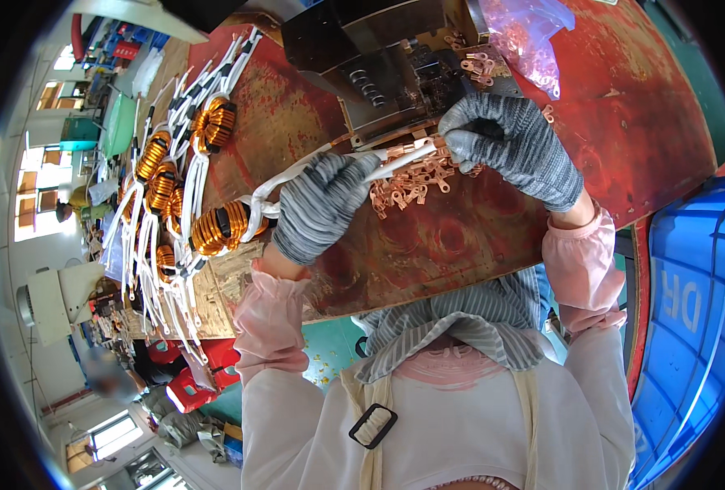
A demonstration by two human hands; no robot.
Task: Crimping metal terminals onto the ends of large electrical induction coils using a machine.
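My left hand, in a grey knit glove, is closed around a white-sleeved wire lead that points up to the right. Behind that hand the lead runs back to a copper-wound toroidal coil. At the lead's far end, my gloved right hand has its thumb and fingertips pinched together. A bit of copper colour shows there; whether it is a lug or bare wire I cannot tell. Just below the lead lies a pile of copper cable lugs, in front of a dark metal press.
More toroidal coils with white leads are heaped at the left of the worn red table. Some lugs sit on the press. A plastic bag of lugs lies behind my right hand, and a blue bin stands at the right.
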